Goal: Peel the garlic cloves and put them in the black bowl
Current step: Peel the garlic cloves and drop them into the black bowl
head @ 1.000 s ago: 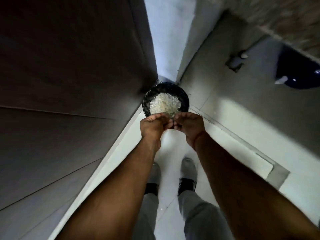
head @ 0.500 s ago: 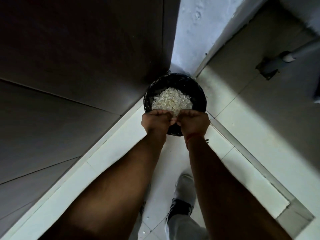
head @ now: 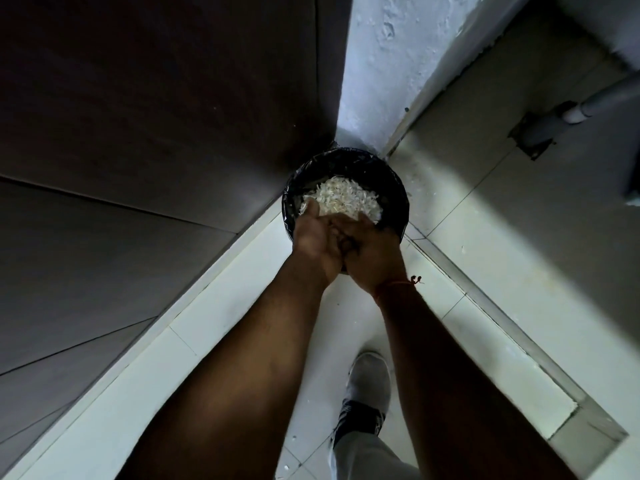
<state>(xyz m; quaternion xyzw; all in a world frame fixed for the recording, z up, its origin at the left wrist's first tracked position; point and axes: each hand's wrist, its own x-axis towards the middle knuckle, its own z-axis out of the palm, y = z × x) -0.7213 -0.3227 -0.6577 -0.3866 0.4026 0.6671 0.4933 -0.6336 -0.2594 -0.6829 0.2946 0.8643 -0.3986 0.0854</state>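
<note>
A round black container [head: 393,183] lined with a black bag stands on the floor in a corner. It holds a heap of white garlic skins [head: 343,199]. My left hand [head: 313,237] and my right hand [head: 372,252] are side by side, touching, over its near rim. Their fingers stretch forward and down toward the heap. I see nothing gripped in either hand, though the palms are partly hidden. No garlic clove shows.
A dark wooden panel [head: 156,133] fills the left side and a white plastered wall [head: 388,71] rises behind the container. Pale floor tiles [head: 485,271] spread right, with a pipe [head: 588,105] at upper right. My grey shoe [head: 369,386] stands below.
Both hands were curled into fists at the rim. They have moved forward over the container and their fingers have uncurled. The view has come closer to the container.
</note>
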